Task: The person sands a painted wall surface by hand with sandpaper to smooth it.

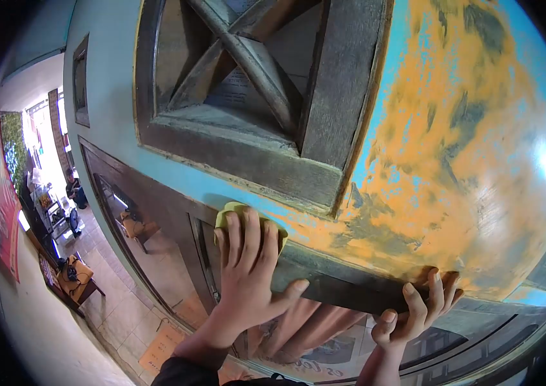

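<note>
My left hand [247, 270] presses a yellow-green sheet, by its look sandpaper [282, 237], flat against the narrow light-blue strip of wall [209, 182] below the vent frame. Its fingers lie side by side over the sheet, thumb out to the right. Farther right, my right hand [418, 309] rests its fingertips on the dark wooden beam [337, 283] and the wall's lower edge, fingers apart and holding nothing visible. Above it spreads a wall patch [427, 161] of orange, blue and grey, its paint worn unevenly.
A dark wooden vent frame [241, 151] with crossed bars juts out above my left hand. Glass panes and a brownish curtain [305, 328] sit below the beam. Down at left are a tiled floor [122, 321], a chair with a bag [77, 280], and a person sitting [75, 190] farther back.
</note>
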